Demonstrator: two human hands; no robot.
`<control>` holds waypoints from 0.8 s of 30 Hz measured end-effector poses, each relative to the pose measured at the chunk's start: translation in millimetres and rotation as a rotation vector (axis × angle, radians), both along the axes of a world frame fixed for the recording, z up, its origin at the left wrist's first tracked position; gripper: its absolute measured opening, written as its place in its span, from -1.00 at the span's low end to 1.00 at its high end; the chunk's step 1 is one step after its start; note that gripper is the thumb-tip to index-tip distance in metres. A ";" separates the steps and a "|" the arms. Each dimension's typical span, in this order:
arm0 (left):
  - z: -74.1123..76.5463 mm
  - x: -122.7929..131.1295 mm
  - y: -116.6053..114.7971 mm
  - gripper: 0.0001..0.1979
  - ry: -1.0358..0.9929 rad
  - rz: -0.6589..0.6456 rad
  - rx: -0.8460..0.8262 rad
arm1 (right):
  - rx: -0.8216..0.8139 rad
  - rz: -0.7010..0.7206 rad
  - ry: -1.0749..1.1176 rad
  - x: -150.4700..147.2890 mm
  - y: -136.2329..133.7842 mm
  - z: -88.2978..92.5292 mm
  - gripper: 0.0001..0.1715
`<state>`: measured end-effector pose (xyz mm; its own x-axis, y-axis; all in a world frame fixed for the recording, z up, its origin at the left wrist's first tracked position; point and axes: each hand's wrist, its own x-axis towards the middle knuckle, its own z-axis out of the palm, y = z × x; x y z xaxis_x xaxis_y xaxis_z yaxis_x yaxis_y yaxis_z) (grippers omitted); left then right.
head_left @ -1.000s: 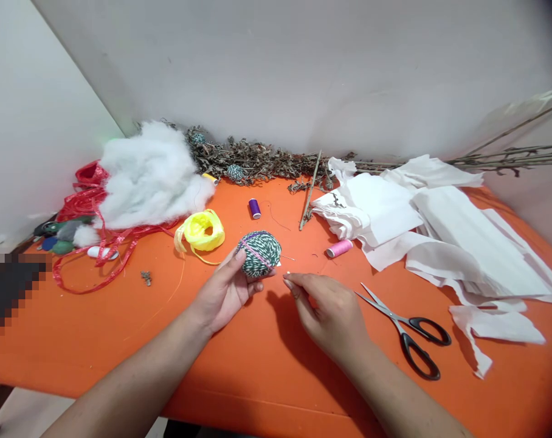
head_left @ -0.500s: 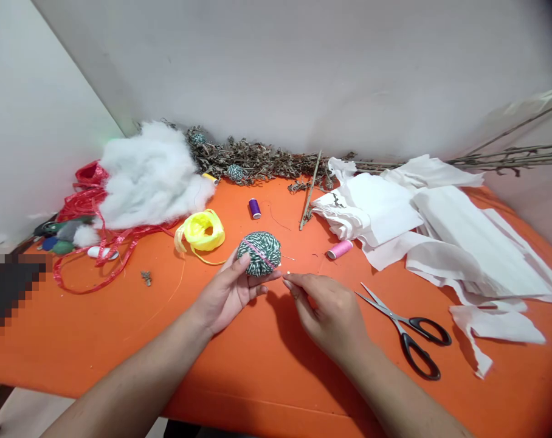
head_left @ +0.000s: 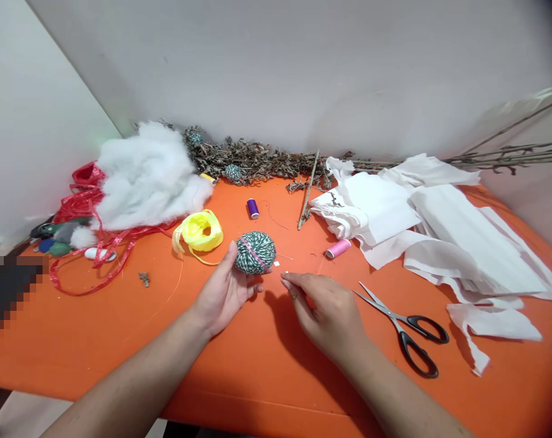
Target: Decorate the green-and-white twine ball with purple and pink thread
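My left hand (head_left: pixel 225 289) holds a ball of green-and-white twisted yarn (head_left: pixel 254 255), with its thumb along the left side and the fingers beneath. A strand of pink thread crosses the ball. To the right of the ball, my right hand (head_left: pixel 324 304) is closed in a pinch, its fingertips a short gap from the ball. Whatever lies between those fingertips is too small to name. A thin needle-like sliver (head_left: pixel 286 257) shows just right of the ball, and a tiny white scrap (head_left: pixel 276 264) lies below it.
Scissors (head_left: pixel 401 322), a pink thread spool (head_left: pixel 338 248) and white cloth (head_left: pixel 385 201) lie to the right. Beyond are a purple spool (head_left: pixel 253 208) and dried stems (head_left: pixel 258 158). Yellow ribbon (head_left: pixel 207 231), white stuffing (head_left: pixel 139 176) and red ribbon (head_left: pixel 75 286) are on the left.
The yarn ball has turned in my left hand and shifted slightly left, so the gap to my right fingertips is wider. My right hand stays nearly in place.
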<state>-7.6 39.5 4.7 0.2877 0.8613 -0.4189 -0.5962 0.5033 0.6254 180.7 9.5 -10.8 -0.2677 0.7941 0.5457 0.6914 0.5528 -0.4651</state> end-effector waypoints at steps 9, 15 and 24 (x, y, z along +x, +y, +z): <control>-2.5 -1.6 4.7 -0.74 -0.042 0.136 -0.032 | -0.002 0.005 -0.005 -0.3 -0.3 -2.5 -0.85; -2.2 -2.3 5.9 -0.73 -0.017 0.149 -0.050 | -0.002 0.002 -0.012 -0.4 0.8 -0.8 -0.83; -1.8 -1.7 4.6 -0.75 -0.036 0.138 -0.043 | -0.010 0.005 -0.023 -0.8 0.4 -4.5 -0.82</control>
<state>-9.3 44.1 2.8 0.1837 0.8753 -0.4474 -0.6834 0.4409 0.5819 179.8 10.0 -15.3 -0.2841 0.7980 0.5314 0.6990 0.5518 -0.4550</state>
